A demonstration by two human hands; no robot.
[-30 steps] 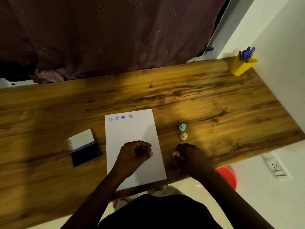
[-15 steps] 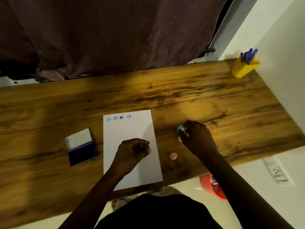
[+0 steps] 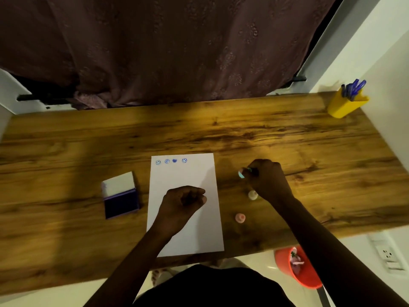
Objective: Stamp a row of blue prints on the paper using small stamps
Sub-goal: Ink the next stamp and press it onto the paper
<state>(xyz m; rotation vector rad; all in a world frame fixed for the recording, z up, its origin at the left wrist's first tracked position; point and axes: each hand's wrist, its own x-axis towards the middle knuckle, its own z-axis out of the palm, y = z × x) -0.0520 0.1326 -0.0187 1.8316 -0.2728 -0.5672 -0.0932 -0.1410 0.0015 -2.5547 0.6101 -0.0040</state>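
A white sheet of paper (image 3: 188, 173) lies on the wooden desk (image 3: 221, 134), with several blue prints (image 3: 170, 161) in a row along its top edge. My left hand (image 3: 182, 201) rests as a loose fist on the middle of the paper and holds nothing. My right hand (image 3: 266, 179) is to the right of the paper, closed on a small teal stamp (image 3: 241, 174) that is tilted and lifted off the desk. A cream stamp (image 3: 252, 194) and a pink stamp (image 3: 240, 218) stand on the desk below it. An open blue ink pad (image 3: 120, 194) sits left of the paper.
A yellow pen holder (image 3: 345, 103) with blue pens stands at the desk's far right corner by the wall. A dark curtain (image 3: 177, 52) hangs behind the desk. An orange bin (image 3: 296, 269) stands on the floor below the front edge.
My right hand let go of the pink stamp near the front edge, moved up to the teal stamp and picked it up. My left hand stayed on the paper.
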